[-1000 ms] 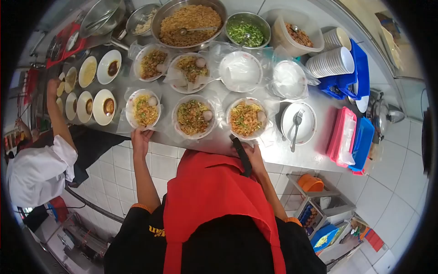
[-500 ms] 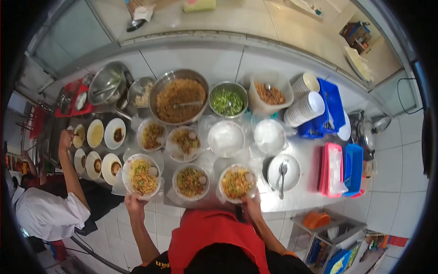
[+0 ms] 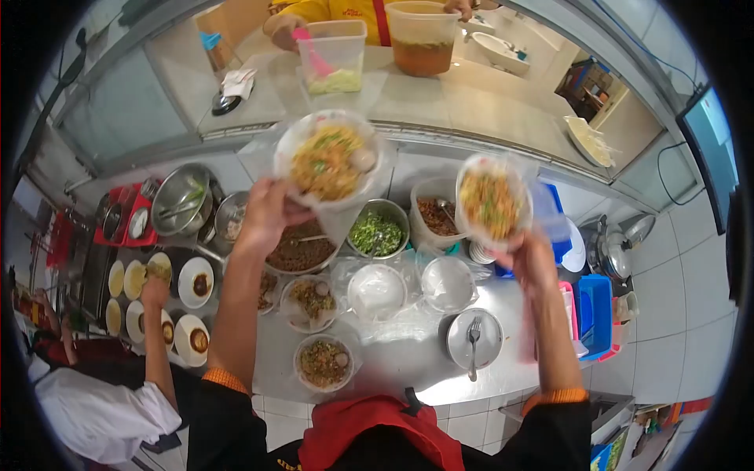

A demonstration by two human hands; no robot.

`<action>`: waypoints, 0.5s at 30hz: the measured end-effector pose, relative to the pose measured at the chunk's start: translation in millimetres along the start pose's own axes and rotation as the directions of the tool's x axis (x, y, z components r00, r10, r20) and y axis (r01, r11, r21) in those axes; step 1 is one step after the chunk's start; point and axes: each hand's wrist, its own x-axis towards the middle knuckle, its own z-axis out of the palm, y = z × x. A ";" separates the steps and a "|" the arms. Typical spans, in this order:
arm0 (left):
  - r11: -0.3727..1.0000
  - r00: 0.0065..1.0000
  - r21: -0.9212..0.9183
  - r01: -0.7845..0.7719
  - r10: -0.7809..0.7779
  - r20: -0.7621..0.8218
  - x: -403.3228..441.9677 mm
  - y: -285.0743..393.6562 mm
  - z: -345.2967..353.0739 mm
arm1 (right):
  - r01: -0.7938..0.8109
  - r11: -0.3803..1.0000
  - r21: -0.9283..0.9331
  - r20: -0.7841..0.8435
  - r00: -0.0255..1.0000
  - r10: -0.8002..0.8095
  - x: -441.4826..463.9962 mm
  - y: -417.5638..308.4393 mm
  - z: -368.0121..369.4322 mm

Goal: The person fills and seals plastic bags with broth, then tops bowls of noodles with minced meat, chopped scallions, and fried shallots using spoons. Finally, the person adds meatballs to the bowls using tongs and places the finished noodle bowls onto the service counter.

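Observation:
My left hand (image 3: 271,213) grips the near rim of a bowl of noodles (image 3: 326,163) with a pale ball on top, raised before the serving ledge. Another noodle bowl (image 3: 493,198), lined with clear plastic, is held up by my right hand (image 3: 530,255) above the stack of cups and blue baskets. Below, on the steel counter (image 3: 400,357), stand a filled bowl (image 3: 323,363) near the front edge and another filled bowl (image 3: 309,302) behind it. Two plastic-lined bowls (image 3: 377,291) (image 3: 448,284) and a plate with a fork (image 3: 474,338) lie to their right.
Containers of chopped greens (image 3: 377,229) and brown topping (image 3: 438,216) line the back. At left a co-worker's hand (image 3: 155,292) is over sauce bowls (image 3: 192,340). Beyond the ledge (image 3: 408,110), a person in yellow holds two plastic tubs (image 3: 424,39). A blue basket (image 3: 594,314) is at right.
Both my hands have lifted the two outer front bowls from the counter up toward the ledge. The person in yellow with the tubs has come into view. The co-worker's hand has moved rightward and nearer.

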 end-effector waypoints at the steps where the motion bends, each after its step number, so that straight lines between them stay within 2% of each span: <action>1: 1.000 0.996 -0.026 0.009 -0.006 0.094 23.0 2.9 15.1 | 0.080 0.997 0.007 -0.011 0.997 -0.080 22.8 -12.9 0.9; 2: 0.999 0.990 -0.032 -0.035 0.039 0.138 37.7 8.1 35.0 | 0.075 0.997 -0.035 0.032 0.997 -0.073 50.4 -23.8 -9.2; 3: 0.996 0.979 -0.040 -0.078 0.084 0.183 51.0 12.8 53.9 | 0.081 0.997 0.020 0.033 0.996 -0.082 71.6 -34.3 -9.3; 4: 0.996 0.976 -0.037 -0.076 0.082 0.201 67.8 13.1 68.0 | 0.089 0.993 0.075 0.034 0.995 -0.091 90.2 -43.9 -9.2; 6: 0.997 0.995 -0.072 0.033 -0.026 0.097 101.8 9.9 91.7 | 0.113 0.989 0.096 0.004 0.993 -0.114 125.7 -56.5 -12.2; 13: 0.998 0.988 -0.063 0.015 -0.005 0.156 147.2 8.5 127.8 | 0.141 0.971 0.191 0.002 0.990 -0.144 221.4 -72.5 -13.7; 15: 0.999 0.982 -0.039 0.035 -0.027 0.186 152.4 8.8 131.5 | 0.173 0.964 0.203 -0.070 0.984 -0.162 241.0 -73.9 -14.1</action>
